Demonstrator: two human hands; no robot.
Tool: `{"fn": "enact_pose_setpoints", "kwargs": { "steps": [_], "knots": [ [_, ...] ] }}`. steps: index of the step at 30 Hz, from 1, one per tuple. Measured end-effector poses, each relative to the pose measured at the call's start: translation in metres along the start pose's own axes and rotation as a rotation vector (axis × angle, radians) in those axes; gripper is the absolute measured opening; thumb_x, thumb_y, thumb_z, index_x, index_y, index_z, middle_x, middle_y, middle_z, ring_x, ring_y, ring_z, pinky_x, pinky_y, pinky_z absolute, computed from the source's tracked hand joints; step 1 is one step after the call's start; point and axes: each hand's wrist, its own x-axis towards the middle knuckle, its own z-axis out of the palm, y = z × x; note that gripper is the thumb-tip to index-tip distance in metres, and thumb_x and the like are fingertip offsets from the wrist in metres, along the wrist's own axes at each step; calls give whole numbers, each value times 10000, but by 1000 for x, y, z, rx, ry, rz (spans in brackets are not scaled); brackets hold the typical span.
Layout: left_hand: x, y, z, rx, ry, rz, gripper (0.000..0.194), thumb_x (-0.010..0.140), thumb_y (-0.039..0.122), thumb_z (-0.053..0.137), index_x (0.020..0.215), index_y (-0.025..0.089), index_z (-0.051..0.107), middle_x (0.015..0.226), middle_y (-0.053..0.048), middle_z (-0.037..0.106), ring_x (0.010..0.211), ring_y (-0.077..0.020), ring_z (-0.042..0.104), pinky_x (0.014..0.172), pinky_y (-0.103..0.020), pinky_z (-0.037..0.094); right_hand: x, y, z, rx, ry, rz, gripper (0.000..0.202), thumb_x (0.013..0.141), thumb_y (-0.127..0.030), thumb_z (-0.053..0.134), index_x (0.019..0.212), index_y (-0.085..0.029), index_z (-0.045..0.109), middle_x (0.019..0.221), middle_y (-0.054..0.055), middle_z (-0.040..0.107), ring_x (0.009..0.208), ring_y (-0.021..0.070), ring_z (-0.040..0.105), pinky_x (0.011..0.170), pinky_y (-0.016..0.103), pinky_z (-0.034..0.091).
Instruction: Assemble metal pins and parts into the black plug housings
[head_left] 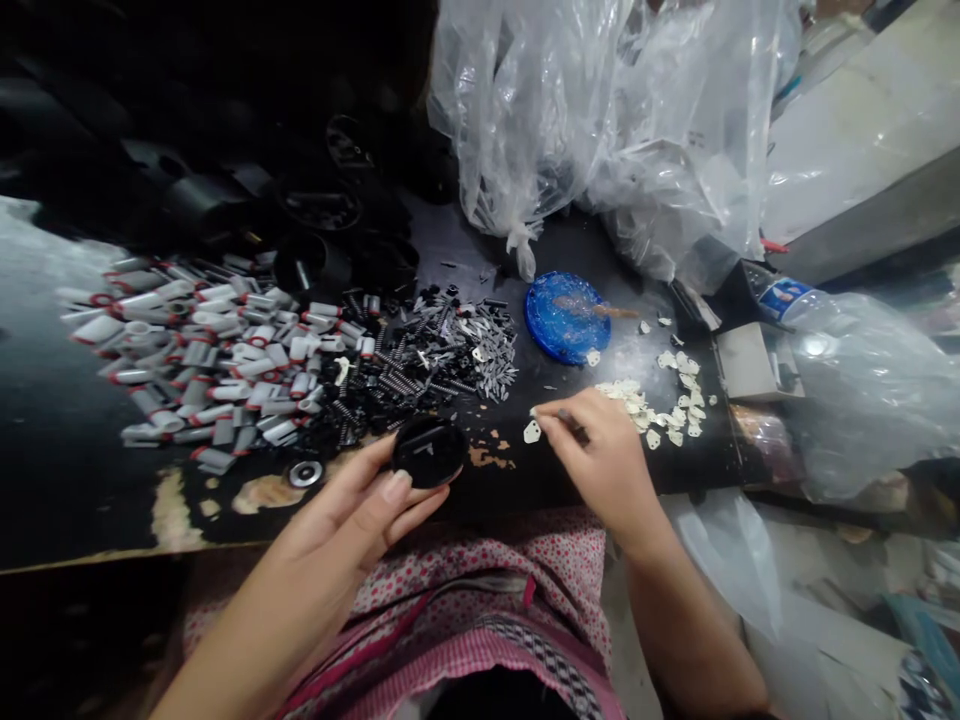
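My left hand (375, 500) grips a round black plastic cap (429, 452) by its rim, with the hollow side facing up. Inside the cap is a small bar-like shape. To its right, my right hand (600, 450) is closed in a pinch low over the black table. A thin dark piece (574, 426) shows between its fingers; its kind cannot be made out. Right below the fingertips lies a small cream plate with holes (532, 432). More of these cream plates (679, 400) are scattered to the right of that hand, partly hidden by it.
Grey tubes with red rings (217, 350) are heaped at left, beside springs and small metal parts (450, 345). A blue lid (568, 318) holding a brown stick stands behind my right hand. Plastic bags (540, 120) fill the back. A metal-centred ring (304, 473) lies near the front edge.
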Motion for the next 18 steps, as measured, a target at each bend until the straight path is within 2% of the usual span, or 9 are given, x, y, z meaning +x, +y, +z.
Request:
{"fn": "enact_pose_setpoints", "kwargs": {
  "steps": [4,8,13,16,18],
  "knots": [
    [-4,6,5,-141,-42,-29,247,823,333,730,1037,209,725,1122,-80,763,1007,-256,727,921,-379,585,-5,-30,12,251,-127,-211,72,932,-190,618,947,-213,685,882,-7,724,834,143,644,785,331,387],
    [-6,13,3,-225,-115,-69,190,877,299,682,1043,215,718,1132,-71,762,987,-203,730,863,-292,601,-5,-44,23,202,-43,-309,66,941,-180,593,950,-182,659,918,30,730,839,155,655,775,351,374],
    [-3,12,0,-243,-36,-77,100,830,271,744,853,195,682,942,-61,790,855,-198,755,825,-313,617,-6,-45,24,122,-27,-420,89,916,-132,611,974,-185,650,936,27,741,844,156,676,756,354,367],
    [-2,7,-2,-200,-27,-18,141,833,272,746,959,233,696,947,-9,781,833,-166,750,834,-298,610,-6,-45,25,119,6,-454,85,906,-127,630,963,-190,641,907,16,743,823,145,678,753,347,371],
    [-2,5,-4,-152,-63,14,186,848,282,733,1031,267,698,970,22,774,863,-144,742,873,-274,588,-5,-46,27,126,49,-472,73,909,-128,630,952,-187,639,889,12,740,805,137,675,752,341,370]
  ]
}}
